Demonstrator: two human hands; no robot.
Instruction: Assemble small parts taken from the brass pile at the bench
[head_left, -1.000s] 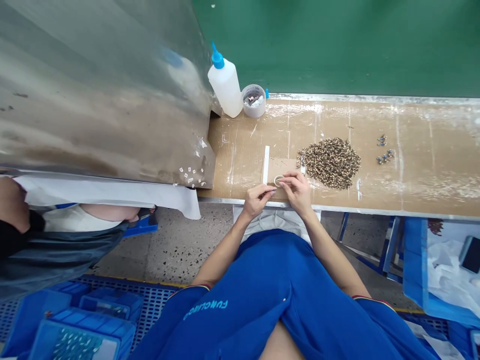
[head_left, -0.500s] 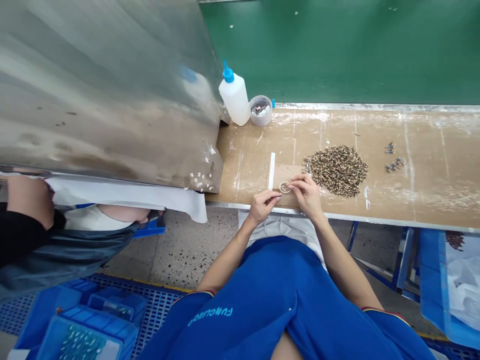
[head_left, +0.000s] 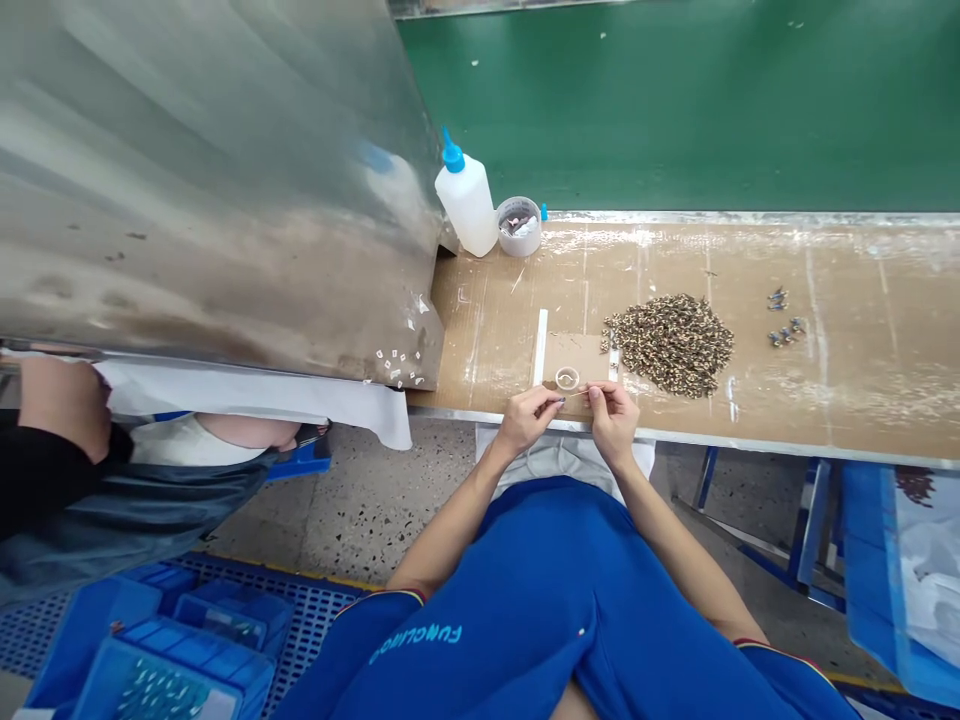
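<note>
My left hand (head_left: pixel 529 412) and my right hand (head_left: pixel 612 408) meet at the near edge of the brown bench (head_left: pixel 825 380), fingers pinched. A thin pale strip (head_left: pixel 575 394) runs between the two pinches. Just beyond the fingertips a small roll of clear tape (head_left: pixel 567 378) lies flat on a cardboard square (head_left: pixel 581 355). A white strip (head_left: pixel 540 346) lies to the left of that square. A heap of small dark and brass-coloured parts (head_left: pixel 671 342) sits to the right of my right hand.
A white squeeze bottle with a blue nozzle (head_left: pixel 465 205) and a small clear tub (head_left: pixel 518 226) stand at the back left. A few loose parts (head_left: pixel 784 318) lie far right. A metal housing (head_left: pixel 210 180) fills the left. Another person (head_left: pixel 67 470) sits left. Blue crates (head_left: pixel 157 650) stand on the floor.
My right hand has drawn back from the tape roll toward the bench edge, and a thin strip now stretches between both pinches. The roll lies alone on the cardboard.
</note>
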